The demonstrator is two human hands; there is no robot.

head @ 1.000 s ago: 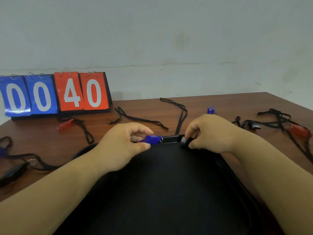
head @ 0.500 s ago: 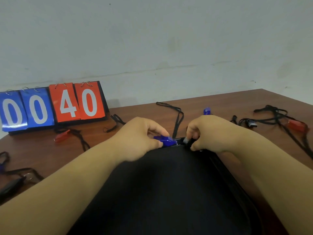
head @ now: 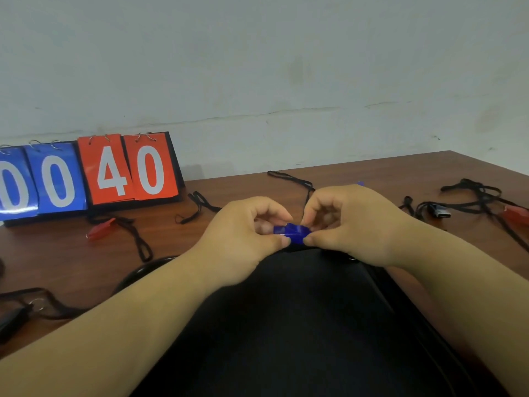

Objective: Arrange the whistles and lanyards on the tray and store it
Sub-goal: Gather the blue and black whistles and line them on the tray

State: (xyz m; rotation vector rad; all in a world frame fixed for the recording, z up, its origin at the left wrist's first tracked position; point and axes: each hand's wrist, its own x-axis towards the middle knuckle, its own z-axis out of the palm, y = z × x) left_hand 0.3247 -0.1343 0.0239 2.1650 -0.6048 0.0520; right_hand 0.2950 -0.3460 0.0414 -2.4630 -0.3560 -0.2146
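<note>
A black tray (head: 300, 325) lies on the brown table in front of me. Over its far rim both hands meet on a small blue whistle (head: 292, 232). My left hand (head: 243, 239) pinches its left end between thumb and fingers. My right hand (head: 352, 224) pinches its right end the same way. A black lanyard (head: 297, 181) runs from behind my right hand toward the wall. A red whistle (head: 100, 228) on a black lanyard lies to the left. Another red whistle (head: 516, 214) lies at the right edge among tangled black lanyards (head: 475, 196).
A flip scoreboard (head: 88, 174) reading 00 40 stands at the back left against the wall. A silver clip (head: 440, 210) lies among the right-hand cords. A black whistle with a metal ring (head: 17, 316) lies at the near left. The table's far right corner (head: 458, 156) is close.
My right hand has moved left from the tray rim and now pinches the blue whistle together with my left hand. The view has tilted up a little.
</note>
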